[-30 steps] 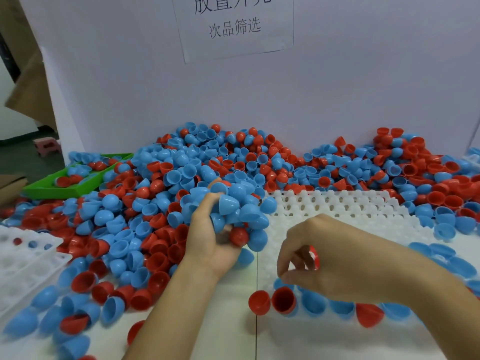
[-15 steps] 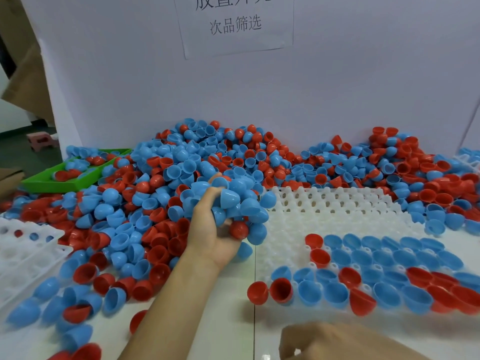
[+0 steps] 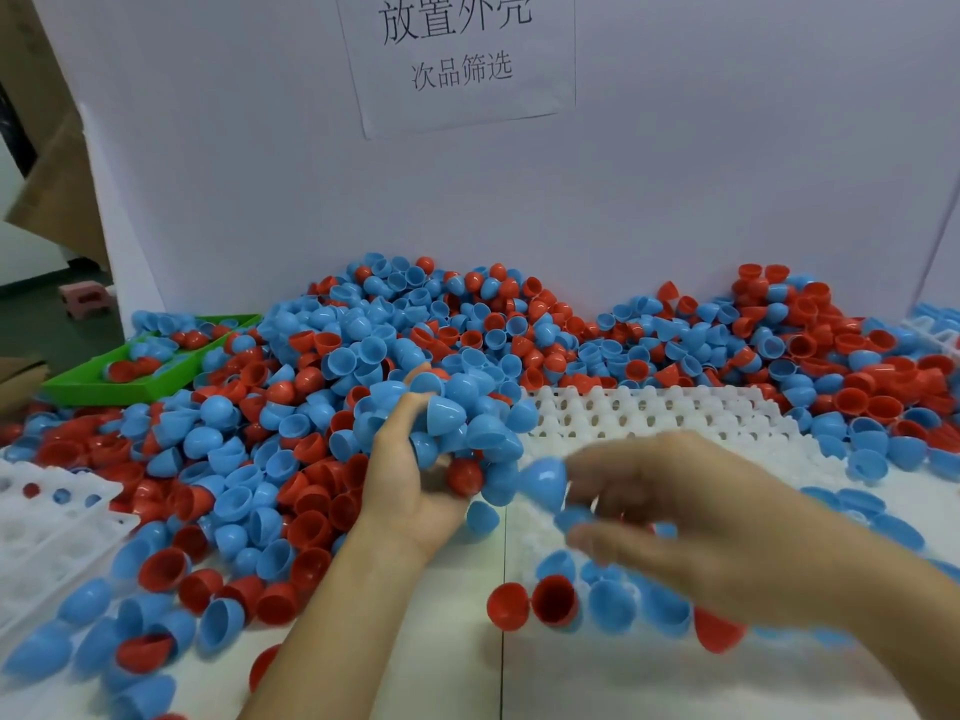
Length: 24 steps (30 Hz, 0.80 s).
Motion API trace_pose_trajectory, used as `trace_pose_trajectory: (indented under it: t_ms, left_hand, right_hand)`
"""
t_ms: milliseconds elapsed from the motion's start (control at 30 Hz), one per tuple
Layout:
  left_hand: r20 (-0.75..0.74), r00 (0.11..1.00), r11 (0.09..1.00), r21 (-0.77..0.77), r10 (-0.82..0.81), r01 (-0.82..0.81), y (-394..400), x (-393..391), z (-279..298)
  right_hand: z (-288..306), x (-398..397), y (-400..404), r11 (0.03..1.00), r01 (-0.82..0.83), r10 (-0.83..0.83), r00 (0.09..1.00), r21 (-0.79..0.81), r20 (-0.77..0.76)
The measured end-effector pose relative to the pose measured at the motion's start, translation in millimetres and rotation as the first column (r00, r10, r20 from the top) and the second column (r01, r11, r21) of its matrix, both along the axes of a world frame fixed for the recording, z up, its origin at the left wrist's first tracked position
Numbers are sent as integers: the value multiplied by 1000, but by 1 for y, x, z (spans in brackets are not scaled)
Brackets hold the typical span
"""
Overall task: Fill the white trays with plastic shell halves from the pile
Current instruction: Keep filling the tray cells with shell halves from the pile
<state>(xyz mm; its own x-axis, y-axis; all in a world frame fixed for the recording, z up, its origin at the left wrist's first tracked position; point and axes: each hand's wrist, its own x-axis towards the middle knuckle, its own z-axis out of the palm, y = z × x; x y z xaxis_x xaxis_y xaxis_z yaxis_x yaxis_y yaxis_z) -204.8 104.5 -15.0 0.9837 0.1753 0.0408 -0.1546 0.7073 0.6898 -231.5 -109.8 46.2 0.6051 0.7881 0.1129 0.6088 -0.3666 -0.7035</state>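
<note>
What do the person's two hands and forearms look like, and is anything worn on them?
Both are bare. The left hand and the right hand show no gloves, rings or watch, and no sleeve covers either forearm as far as the picture shows. The right hand is blurred.

Probably a factory sorting bench: heaped shell halves (image 3: 467, 345), posted work sign (image 3: 457, 49).

Two bare hands and forearms: the left hand (image 3: 410, 491) and the right hand (image 3: 691, 522). No sleeves, gloves, rings, watch or bracelets show on either. The right hand appears blurred, its fingertips indistinct; the forearms run off the bottom edge.
</note>
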Motion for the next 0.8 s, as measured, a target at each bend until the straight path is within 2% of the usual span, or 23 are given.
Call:
trace_pose_trajectory:
  t_ms: [167,333,600,700,800]
  left_hand:
    - [4,1000,1000,11,-18,18,2,1,-3]
    - [1,1000,999,37,-13,13,0,1,-3]
    - [-8,1000,1000,31,-3,3,-3,-1,-2]
    - [0,1000,999,29,-14,14,-2,-1,-3]
    - [1,1000,1000,25,-11,11,-2,-1,-3]
  right_hand:
    - [-9,41,-4,933,241,-195,963,269,-187]
    - [-31,44,-8,872,362,-256,911,330,-324]
    - [-35,44,-14,775,467,-298,864,426,-406]
    - [-38,47,-14,759,494,-347,858,423,-379]
    - [-41,51,-14,745,541,-490,841,389,-230]
